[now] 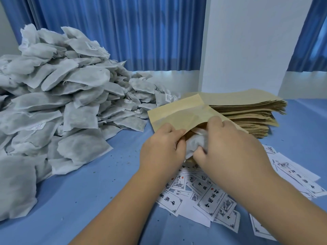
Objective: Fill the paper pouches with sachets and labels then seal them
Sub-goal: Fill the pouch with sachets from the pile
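While the paper pouch [178, 112] is held above the blue table [88, 191], its mouth is turned toward the person and its long axis runs away from the hands, up and to the left, so that the closed end lies farthest from both grips. The left edge of the mouth is pinched between the thumb and curled fingers of the left hand [161, 145], by which the opening is held spread. A white sachet wad [194, 142] is gripped by the curled fingers of the right hand [228, 145] and is lodged in the mouth, partly inside and partly out; whether one sachet or several are bunched there cannot be told. The coming push is judged to run along the pouch's length, away from the right hand and toward the closed end, with the lip braced by the left hand. No label can be seen in the pouch, though its inside is mostly hidden, and the top is plainly unsealed. A large pile of sachets [62, 96] is heaped on the table to the left, nearer the left hand. A stack of flat pouches [247, 110] is laid behind the right hand, close to the held pouch. Printed labels [208, 195] are scattered loose on the table beneath and in front of the hands, nearer the right hand, so that one could be taken by it once the wad is seated
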`<state>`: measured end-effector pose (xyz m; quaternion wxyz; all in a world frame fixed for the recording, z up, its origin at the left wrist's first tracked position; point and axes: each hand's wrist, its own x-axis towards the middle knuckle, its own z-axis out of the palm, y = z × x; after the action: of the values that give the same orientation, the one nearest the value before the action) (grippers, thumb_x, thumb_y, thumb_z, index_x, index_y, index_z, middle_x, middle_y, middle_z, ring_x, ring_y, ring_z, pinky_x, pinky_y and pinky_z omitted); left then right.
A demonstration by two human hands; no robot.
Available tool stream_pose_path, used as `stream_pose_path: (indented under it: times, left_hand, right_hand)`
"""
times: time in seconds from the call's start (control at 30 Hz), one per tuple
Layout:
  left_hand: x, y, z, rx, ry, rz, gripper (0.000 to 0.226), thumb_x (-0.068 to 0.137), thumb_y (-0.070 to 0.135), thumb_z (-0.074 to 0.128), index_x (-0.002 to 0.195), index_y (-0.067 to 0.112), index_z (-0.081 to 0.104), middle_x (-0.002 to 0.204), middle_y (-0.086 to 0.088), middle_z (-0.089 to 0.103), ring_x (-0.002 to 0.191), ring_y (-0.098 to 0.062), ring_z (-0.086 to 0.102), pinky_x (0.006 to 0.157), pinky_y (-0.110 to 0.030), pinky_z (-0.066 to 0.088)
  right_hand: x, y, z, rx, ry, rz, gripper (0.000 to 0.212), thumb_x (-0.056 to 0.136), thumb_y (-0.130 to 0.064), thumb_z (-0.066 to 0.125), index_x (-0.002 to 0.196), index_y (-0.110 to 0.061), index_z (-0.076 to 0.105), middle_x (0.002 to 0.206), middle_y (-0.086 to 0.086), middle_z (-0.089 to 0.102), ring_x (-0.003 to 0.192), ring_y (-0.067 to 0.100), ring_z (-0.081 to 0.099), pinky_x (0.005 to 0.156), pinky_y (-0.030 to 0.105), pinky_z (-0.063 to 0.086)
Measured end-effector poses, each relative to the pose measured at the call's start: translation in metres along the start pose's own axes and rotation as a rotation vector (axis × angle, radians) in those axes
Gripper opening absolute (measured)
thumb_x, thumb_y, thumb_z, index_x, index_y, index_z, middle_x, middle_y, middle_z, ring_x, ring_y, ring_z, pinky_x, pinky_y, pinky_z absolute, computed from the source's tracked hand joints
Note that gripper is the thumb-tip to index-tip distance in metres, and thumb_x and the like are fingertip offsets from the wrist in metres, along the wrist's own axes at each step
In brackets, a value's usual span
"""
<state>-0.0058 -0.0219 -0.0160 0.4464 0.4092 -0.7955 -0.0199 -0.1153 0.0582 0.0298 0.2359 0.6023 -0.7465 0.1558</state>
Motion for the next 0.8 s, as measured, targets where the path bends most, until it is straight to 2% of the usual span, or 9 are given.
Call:
stream_pose_path:
  times: [0.2,0.27,0.33,0.4,0.47,0.53,0.63,0.73,0.8]
  left_hand:
    - [-0.001,0.003,0.000,-0.017,0.052,0.000,0.022,0.085,0.027,0.049,0.080,0.020,0.069,0.073,0.009,0.043,0.066,-0.019,0.049,0.050,-0.029,0.037]
    - [0.000,0.002,-0.001,-0.046,0.041,-0.052,0.016,0.086,0.023,0.054,0.076,0.020,0.066,0.073,0.008,0.045,0.067,-0.018,0.047,0.052,-0.030,0.038]
    - [0.001,-0.001,-0.002,-0.057,0.038,-0.090,0.016,0.087,0.020,0.057,0.072,0.021,0.063,0.073,0.006,0.045,0.067,-0.015,0.045,0.054,-0.031,0.039]
    - [0.001,-0.002,-0.003,-0.073,0.056,-0.098,0.018,0.087,0.020,0.057,0.069,0.020,0.061,0.073,0.005,0.046,0.067,-0.014,0.044,0.053,-0.031,0.039]
    - [0.001,-0.001,-0.003,-0.074,0.070,-0.083,0.019,0.088,0.020,0.058,0.070,0.017,0.063,0.072,0.004,0.046,0.066,-0.015,0.045,0.052,-0.032,0.040]
    - [0.000,0.001,-0.002,-0.065,0.068,-0.060,0.021,0.089,0.021,0.058,0.068,0.018,0.062,0.070,0.004,0.043,0.065,-0.016,0.044,0.050,-0.030,0.037]
    - [-0.001,0.001,-0.001,-0.076,0.061,-0.068,0.019,0.088,0.020,0.059,0.069,0.020,0.062,0.070,0.006,0.043,0.064,-0.014,0.043,0.050,-0.028,0.032]
    - [0.001,-0.004,-0.002,-0.107,0.079,-0.115,0.018,0.088,0.020,0.059,0.071,0.022,0.064,0.071,0.006,0.046,0.066,-0.013,0.043,0.052,-0.027,0.031]
    - [0.002,-0.004,-0.002,-0.116,0.084,-0.115,0.019,0.088,0.020,0.059,0.069,0.021,0.062,0.070,0.006,0.045,0.068,-0.013,0.042,0.052,-0.027,0.031]
  right_hand:
    - [0.008,0.006,0.006,0.034,0.099,0.002,0.034,0.086,-0.058,0.049,0.097,-0.027,0.041,0.097,-0.007,0.058,0.085,0.020,0.061,0.056,0.029,0.029]
    - [0.004,0.006,0.015,0.326,0.017,-0.097,0.034,0.084,-0.048,0.056,0.110,-0.029,0.046,0.108,-0.009,0.056,0.098,0.016,0.058,0.069,0.031,0.043]
    - [-0.001,0.010,0.021,0.637,-0.062,-0.145,0.042,0.081,-0.031,0.064,0.119,-0.030,0.046,0.116,-0.011,0.049,0.107,0.007,0.049,0.084,0.019,0.043]
    - [-0.004,0.016,0.027,0.652,0.030,-0.154,0.040,0.081,-0.021,0.069,0.116,-0.024,0.051,0.117,-0.007,0.047,0.102,0.010,0.050,0.083,0.015,0.043]
    - [-0.003,0.019,0.028,0.506,0.237,-0.144,0.019,0.081,-0.015,0.071,0.098,-0.014,0.061,0.104,0.002,0.051,0.079,0.022,0.055,0.063,0.032,0.050]
    - [0.000,0.019,0.026,0.355,0.319,-0.140,0.008,0.081,-0.009,0.070,0.078,-0.008,0.063,0.087,0.006,0.053,0.063,0.027,0.051,0.047,0.036,0.047]
    - [0.002,0.018,0.032,0.457,0.251,-0.173,0.003,0.081,-0.008,0.071,0.083,-0.008,0.070,0.092,0.005,0.056,0.075,0.023,0.055,0.063,0.034,0.052]
    - [-0.009,0.019,0.034,0.647,0.110,-0.279,0.040,0.077,-0.004,0.074,0.115,-0.016,0.067,0.115,-0.003,0.052,0.100,0.003,0.048,0.089,0.005,0.036]
    - [-0.014,0.020,0.034,0.558,0.127,-0.314,0.044,0.079,-0.002,0.069,0.119,-0.019,0.061,0.117,-0.002,0.048,0.100,0.011,0.051,0.084,0.021,0.050]
